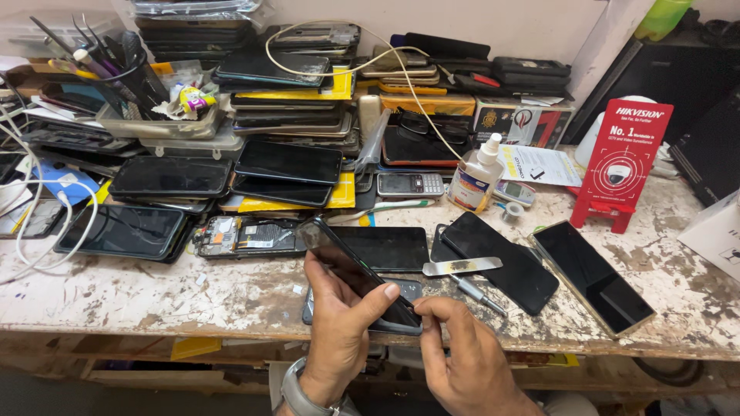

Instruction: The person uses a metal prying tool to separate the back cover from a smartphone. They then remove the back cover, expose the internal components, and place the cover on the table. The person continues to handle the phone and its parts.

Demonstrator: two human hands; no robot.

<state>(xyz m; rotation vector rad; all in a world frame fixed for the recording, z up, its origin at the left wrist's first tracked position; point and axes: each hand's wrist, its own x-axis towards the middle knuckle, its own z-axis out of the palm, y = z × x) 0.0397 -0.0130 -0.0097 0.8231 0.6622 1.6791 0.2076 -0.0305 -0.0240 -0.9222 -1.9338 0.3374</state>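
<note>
- Left hand grips dark phone tilted above bench edge, thumb pressed on its face.
- Long axis runs upper-left to lower-right.
- Right hand fingertips pinch its lower-right corner; nearer that end.

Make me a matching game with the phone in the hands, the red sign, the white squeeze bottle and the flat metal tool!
Things:
1. black phone
2. red sign
3. white squeeze bottle
4. flat metal tool

Places:
A. standing up at the right side of the workbench
B. lying flat just right of the hands
C. held tilted by the left hand, with the right hand at its lower end
D. upright behind the loose phones, near a white cable

Pairs: 1-C, 2-A, 3-D, 4-B
</note>
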